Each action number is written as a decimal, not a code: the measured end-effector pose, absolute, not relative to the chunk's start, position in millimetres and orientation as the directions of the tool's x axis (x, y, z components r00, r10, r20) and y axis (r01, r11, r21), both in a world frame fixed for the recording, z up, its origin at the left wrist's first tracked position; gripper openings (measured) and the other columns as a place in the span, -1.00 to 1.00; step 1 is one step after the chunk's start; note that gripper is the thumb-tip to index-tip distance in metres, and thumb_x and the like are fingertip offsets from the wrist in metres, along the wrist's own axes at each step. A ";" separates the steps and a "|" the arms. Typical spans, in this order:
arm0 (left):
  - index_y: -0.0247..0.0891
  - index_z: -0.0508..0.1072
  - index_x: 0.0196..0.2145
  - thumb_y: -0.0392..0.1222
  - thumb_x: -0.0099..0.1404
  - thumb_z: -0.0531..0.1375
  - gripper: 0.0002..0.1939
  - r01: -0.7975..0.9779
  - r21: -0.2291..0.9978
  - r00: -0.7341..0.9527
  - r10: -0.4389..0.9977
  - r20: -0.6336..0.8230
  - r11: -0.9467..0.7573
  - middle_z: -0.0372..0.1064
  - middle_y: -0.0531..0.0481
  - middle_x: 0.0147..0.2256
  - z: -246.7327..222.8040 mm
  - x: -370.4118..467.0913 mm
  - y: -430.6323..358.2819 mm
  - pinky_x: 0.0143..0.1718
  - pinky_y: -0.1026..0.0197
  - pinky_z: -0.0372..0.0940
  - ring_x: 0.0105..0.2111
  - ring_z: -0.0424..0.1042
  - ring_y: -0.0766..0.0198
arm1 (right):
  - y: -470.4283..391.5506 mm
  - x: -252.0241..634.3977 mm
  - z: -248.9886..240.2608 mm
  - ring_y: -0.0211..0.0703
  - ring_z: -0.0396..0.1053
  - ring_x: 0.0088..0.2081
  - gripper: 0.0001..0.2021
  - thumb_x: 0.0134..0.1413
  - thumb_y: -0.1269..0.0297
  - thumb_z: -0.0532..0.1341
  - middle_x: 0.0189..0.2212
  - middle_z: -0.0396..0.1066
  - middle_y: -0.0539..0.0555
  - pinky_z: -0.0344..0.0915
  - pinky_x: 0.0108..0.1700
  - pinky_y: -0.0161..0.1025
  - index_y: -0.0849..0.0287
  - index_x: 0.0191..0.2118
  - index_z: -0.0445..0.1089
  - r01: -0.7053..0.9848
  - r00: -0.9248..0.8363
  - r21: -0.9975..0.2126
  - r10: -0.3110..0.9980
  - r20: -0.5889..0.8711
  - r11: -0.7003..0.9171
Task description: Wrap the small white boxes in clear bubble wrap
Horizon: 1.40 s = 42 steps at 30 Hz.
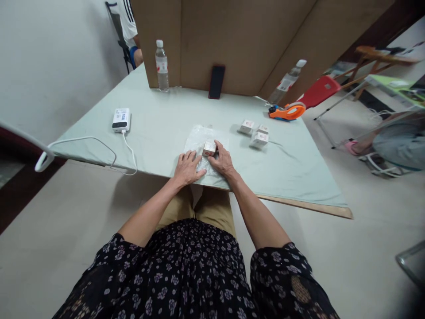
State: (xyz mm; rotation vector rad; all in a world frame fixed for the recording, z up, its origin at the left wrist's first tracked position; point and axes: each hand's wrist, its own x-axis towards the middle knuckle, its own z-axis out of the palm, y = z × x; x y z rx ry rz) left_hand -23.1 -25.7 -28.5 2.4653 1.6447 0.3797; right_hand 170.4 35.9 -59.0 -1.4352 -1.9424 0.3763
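Observation:
A sheet of clear bubble wrap lies near the table's front edge, with a small printed box on it. My right hand grips that box at its right side between thumb and fingers. Flat on the wrap, left of the box, rests my left hand, its fingers spread and nothing held. Three similar boxes stand close together on the table to the right.
On the green-covered table are a white device with a cable, two water bottles, a dark phone against a cardboard screen, and an orange tape dispenser. A person is behind, at left.

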 end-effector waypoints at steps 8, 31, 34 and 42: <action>-0.33 0.22 0.31 0.02 0.33 0.16 -0.33 0.822 0.428 0.370 0.923 0.102 -0.376 0.11 -0.30 0.35 -28.3 -34.4 -18.9 0.35 -0.09 0.00 0.36 0.08 -0.03 | 37.3 187.0 -50.0 0.09 0.42 0.09 -0.21 -0.08 0.20 0.26 0.11 0.41 0.23 0.33 0.17 0.08 0.18 0.33 0.13 0.489 -0.187 -0.812 0.948 0.258 0.317; -0.24 0.52 -0.20 -0.36 0.32 0.13 -0.82 0.716 0.204 0.630 0.744 0.223 -0.668 0.51 -0.17 0.01 -5.4 -41.7 -20.3 0.23 -0.28 0.13 0.11 0.42 -0.02 | 47.0 197.2 -24.4 0.10 0.40 -0.01 -0.55 0.05 0.19 0.33 0.03 0.45 0.18 0.37 0.02 0.09 0.09 0.07 0.34 0.602 -0.334 -0.694 0.914 0.229 0.394; -0.23 0.49 -0.31 -0.35 0.33 0.12 -0.85 0.710 0.258 0.577 0.751 0.322 -0.656 0.56 -0.12 -0.08 -9.0 -39.0 -18.2 0.19 -0.17 0.21 0.02 0.49 0.08 | 49.3 197.6 -20.3 0.08 0.42 -0.06 -0.60 0.08 0.14 0.32 -0.02 0.47 0.16 0.36 0.02 0.09 0.08 0.05 0.36 0.611 -0.368 -0.682 0.907 0.206 0.403; -0.17 0.44 -0.32 -0.31 0.29 0.11 -0.88 0.685 0.485 0.419 0.839 0.348 -0.544 0.59 -0.03 -0.19 -5.7 -36.8 -17.8 0.16 -0.06 0.26 -0.09 0.53 0.18 | -1.5 208.6 8.6 0.10 0.39 0.01 -0.59 0.16 0.05 0.28 0.04 0.43 0.17 0.29 0.02 0.05 0.03 0.10 0.35 0.649 -0.360 -0.582 0.872 0.333 0.490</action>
